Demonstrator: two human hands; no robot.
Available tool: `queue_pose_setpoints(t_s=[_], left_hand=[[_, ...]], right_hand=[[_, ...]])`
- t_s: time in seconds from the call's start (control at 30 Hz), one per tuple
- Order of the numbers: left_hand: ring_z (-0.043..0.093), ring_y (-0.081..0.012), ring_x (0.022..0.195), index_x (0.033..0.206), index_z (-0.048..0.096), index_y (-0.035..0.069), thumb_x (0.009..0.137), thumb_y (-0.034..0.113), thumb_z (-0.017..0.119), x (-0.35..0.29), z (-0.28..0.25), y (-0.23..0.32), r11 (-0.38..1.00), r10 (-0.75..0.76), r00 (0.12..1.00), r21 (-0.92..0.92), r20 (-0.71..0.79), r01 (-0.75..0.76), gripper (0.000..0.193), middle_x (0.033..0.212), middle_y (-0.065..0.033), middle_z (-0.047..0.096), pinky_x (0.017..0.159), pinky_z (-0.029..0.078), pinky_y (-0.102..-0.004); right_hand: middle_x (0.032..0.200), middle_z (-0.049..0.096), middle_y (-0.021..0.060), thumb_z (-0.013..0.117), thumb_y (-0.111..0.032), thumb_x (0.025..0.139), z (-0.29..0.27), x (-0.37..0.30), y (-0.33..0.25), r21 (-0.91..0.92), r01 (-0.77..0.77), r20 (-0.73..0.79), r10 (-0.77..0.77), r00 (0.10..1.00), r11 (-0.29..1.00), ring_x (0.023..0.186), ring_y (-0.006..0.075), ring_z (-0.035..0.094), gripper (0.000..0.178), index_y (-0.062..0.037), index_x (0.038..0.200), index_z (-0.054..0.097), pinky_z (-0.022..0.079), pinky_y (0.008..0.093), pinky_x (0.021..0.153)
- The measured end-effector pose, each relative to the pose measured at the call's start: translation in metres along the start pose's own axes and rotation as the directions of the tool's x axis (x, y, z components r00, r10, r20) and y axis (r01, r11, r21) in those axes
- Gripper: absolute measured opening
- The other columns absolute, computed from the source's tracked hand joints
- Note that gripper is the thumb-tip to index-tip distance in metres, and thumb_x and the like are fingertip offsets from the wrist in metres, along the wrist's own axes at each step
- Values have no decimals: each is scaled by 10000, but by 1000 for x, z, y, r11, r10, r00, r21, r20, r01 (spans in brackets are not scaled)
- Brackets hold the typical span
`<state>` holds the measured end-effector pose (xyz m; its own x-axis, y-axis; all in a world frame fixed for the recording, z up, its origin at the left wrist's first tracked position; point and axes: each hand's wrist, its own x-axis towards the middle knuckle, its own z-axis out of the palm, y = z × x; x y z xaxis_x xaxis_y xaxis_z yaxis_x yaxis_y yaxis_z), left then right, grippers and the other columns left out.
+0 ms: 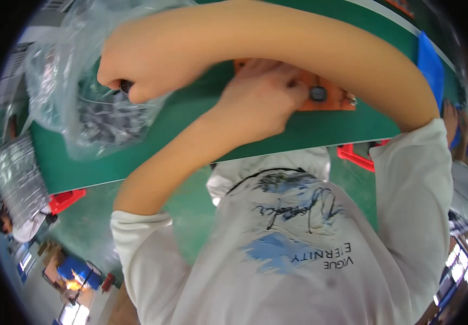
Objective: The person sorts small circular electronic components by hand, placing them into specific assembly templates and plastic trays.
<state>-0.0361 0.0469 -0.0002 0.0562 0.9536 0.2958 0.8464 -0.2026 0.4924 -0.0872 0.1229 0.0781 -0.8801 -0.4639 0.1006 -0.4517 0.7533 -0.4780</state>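
My right arm reaches across from the right, so my right hand [147, 65] is at the left, above a clear plastic bag [55, 97]. Its fingers are closed on a small dark round part [126, 86]. Inside the bag lie several small dark grey parts [112, 120]. My left hand [263, 97] is over an orange board [328, 100], with its fingers curled and pressed together. What they hold is hidden and blurred. A small black square part [318, 93] sits on the board just right of my left hand. My right forearm covers part of the board's far side.
Both work areas are on a green table [190, 127] with a pale near edge. A blue sheet-like thing [430, 70] stands at the right. Red plastic frames [356, 157] show below the edge. Other people are at the far left and right, one hand [450, 122] by the table.
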Motion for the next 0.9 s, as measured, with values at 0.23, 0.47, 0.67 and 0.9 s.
queue_pose_setpoints(t_s=[0.23,0.47,0.67,0.9], left_hand=[[520,-326,1151,1155,664,100,741,210,793,2,-11,8,998,-21,999,-64,38,23,447,1208,-100,588,958,427,-474],[338,-325,1431,1463,404,14,712,303,795,2,18,32,987,55,983,138,174,-80,895,1545,-118,379,1159,303,-454],[304,-333,1454,1498,353,18,768,351,757,8,8,40,980,6,967,192,256,-57,899,1564,-143,346,1185,258,-463],[287,-357,1469,1474,414,19,879,332,688,4,-21,23,993,-85,996,77,-6,85,726,1545,-172,383,1172,269,-442]], right_hand=[[742,636,30,670,-177,910,4,-251,-1,197,-624,-491,627,605,756,639,109,587,199,-10,1016,694,479,256,613],[674,567,43,712,-220,900,64,-296,-18,114,-751,-526,681,510,650,579,136,529,265,-29,1066,630,434,274,556],[755,570,12,722,-134,872,43,-321,-19,412,-612,-301,735,608,675,627,102,529,344,-40,1191,631,443,252,580],[819,544,49,741,-100,810,29,-302,-17,165,-610,-376,621,688,775,697,166,563,305,-25,1090,650,469,298,631]])
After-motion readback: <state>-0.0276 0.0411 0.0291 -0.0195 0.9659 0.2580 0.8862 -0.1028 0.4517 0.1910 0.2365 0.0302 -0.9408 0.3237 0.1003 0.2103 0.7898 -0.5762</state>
